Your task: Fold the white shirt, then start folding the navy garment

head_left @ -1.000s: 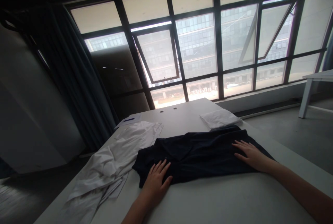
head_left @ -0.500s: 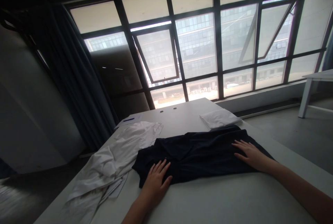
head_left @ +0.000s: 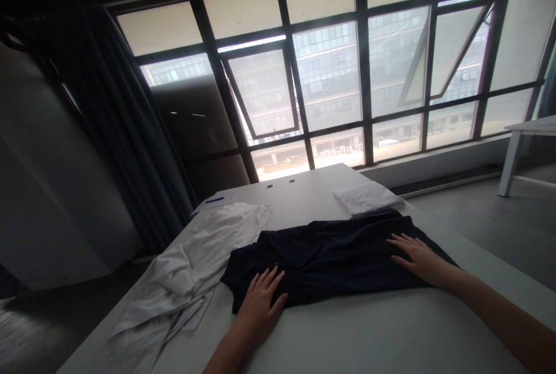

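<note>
A dark navy garment [head_left: 339,255] lies spread across the white table, its exact kind hard to make out. My left hand [head_left: 263,299] rests flat on its left end, fingers apart. On its right part lies my right hand [head_left: 414,255], palm down with the fingers spread. Neither hand grips the cloth. A rumpled white garment [head_left: 186,270] lies to the left and touches the navy one. Behind the navy garment's right end sits a folded white cloth [head_left: 367,197].
The white table [head_left: 347,339] reaches toward a large framed window [head_left: 330,79]. A blue pen [head_left: 215,200] lies on paper at the far left edge. A dark curtain [head_left: 125,131] hangs at left, and another white table [head_left: 515,154] stands at right.
</note>
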The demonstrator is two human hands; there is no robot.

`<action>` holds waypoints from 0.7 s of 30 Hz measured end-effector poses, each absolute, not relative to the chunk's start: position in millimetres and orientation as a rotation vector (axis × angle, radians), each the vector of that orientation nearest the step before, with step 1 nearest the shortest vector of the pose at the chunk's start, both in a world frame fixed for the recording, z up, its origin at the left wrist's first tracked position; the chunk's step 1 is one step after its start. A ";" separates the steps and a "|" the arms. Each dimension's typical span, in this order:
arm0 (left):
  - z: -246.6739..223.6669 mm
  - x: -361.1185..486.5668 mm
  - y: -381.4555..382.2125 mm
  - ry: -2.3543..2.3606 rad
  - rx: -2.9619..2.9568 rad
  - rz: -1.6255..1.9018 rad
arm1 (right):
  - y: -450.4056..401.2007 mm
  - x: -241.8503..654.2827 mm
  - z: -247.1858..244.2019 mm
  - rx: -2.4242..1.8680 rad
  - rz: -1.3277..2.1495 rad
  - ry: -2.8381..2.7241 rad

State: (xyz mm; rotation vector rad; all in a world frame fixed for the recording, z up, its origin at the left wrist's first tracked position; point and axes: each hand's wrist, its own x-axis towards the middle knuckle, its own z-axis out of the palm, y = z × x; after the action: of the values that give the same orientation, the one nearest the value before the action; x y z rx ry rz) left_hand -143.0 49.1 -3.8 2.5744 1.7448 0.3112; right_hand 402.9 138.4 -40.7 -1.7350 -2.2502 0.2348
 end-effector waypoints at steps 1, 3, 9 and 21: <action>-3.3 -142.7 49.1 1.743 2.571 0.309 | 138.2 402.8 -40.2 -1.730 0.239 -2.250; -1.7 -141.9 48.9 1.743 2.561 0.300 | 137.9 402.8 -39.3 -1.726 0.250 -2.249; 3.6 -139.3 47.4 1.757 2.534 0.268 | 138.9 404.1 -40.7 -1.725 0.261 -2.256; 1.5 -139.8 47.9 1.753 2.542 0.290 | 144.5 409.1 -49.9 -1.720 0.236 -2.273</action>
State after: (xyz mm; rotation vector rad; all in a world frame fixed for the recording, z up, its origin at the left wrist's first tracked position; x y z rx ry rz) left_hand -139.8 47.9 1.5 2.5417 1.7528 0.2904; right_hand 409.1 144.5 -49.9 -1.7200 -2.2729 0.2357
